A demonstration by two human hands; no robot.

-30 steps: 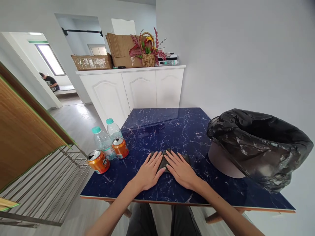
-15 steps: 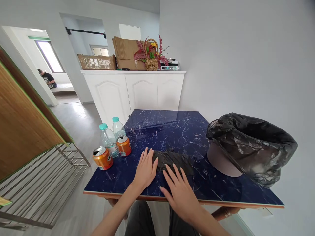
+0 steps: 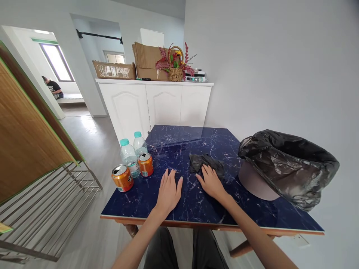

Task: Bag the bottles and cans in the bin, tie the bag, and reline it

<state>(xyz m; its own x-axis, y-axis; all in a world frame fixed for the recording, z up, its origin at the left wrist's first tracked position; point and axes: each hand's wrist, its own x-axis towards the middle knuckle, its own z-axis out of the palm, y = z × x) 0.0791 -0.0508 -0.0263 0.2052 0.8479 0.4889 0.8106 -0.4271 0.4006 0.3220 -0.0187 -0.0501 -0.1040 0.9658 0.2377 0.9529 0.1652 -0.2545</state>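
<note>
Marbled table (image 3: 179, 149), lower centre; lined bin (image 3: 286, 173), right, its interior too dark to read.
My feed shows the left hand (image 3: 168, 192), lower centre, released, fingers extended; the right hand (image 3: 212, 183) partly hides crumpled black plastic (image 3: 206, 160), right of centre; whether it grips, I cannot tell.

head view: worn camera looks from above the near edge of the blue table (image 3: 176, 147), facing forward and tilted down, with left hand (image 3: 168, 191) and right hand (image 3: 212, 184) in near field at lower centre, wearer's legs (image 3: 161, 248) at bottom edge, white cabinet (image 3: 165, 102) farther off.
</note>
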